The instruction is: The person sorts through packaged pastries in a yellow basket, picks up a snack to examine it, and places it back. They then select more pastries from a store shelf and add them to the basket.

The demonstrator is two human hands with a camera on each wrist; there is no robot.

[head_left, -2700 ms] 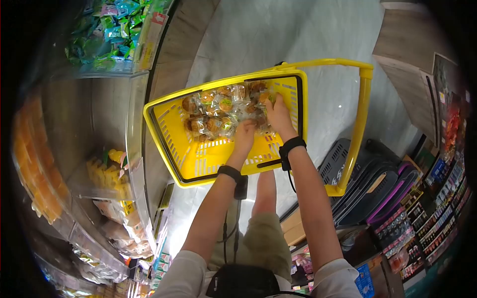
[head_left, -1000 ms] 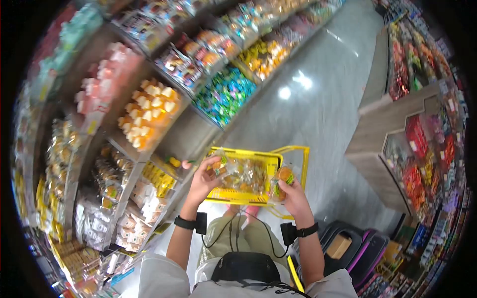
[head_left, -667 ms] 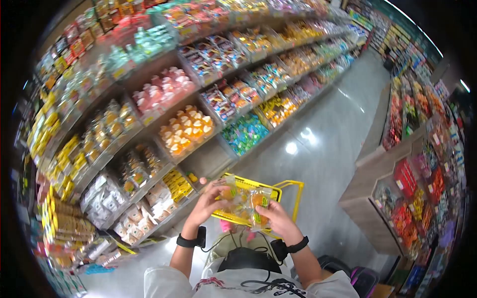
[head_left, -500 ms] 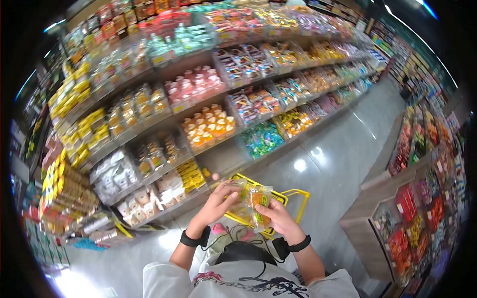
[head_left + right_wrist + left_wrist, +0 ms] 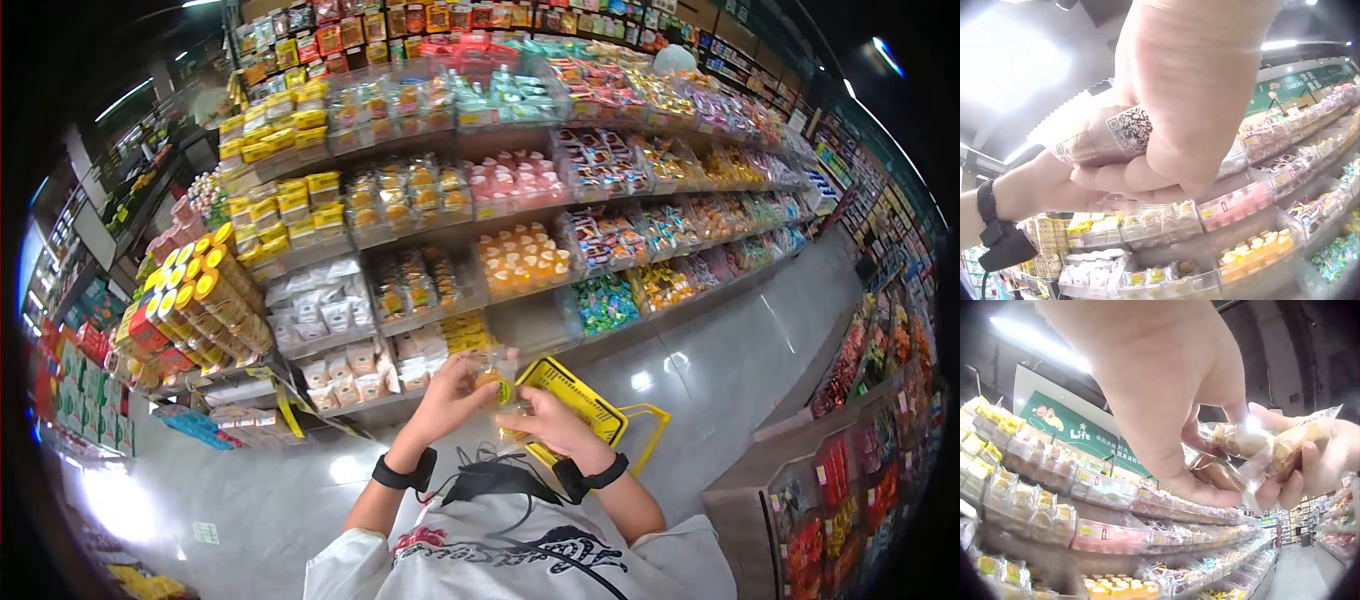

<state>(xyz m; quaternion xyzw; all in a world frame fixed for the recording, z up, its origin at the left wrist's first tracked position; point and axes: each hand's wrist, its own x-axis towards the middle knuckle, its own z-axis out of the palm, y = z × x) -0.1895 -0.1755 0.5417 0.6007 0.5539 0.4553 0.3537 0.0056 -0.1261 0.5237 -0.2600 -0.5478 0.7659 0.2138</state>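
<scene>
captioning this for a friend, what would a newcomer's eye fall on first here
Probably the bright yellow basket, just beyond the right hand in the head view. Next, the wrapped snacks that the left hand and right hand hold mid-picture, then the orange, white-topped goods on the shelves behind.

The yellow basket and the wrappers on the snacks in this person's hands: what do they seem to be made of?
The yellow basket looks like moulded plastic, smooth with mild sheen: evenly coloured, with neat slots. The wrappers look like thin, glossy plastic film, being see-through, crinkled and bright with highlights; which plastic, I can't tell.
</scene>
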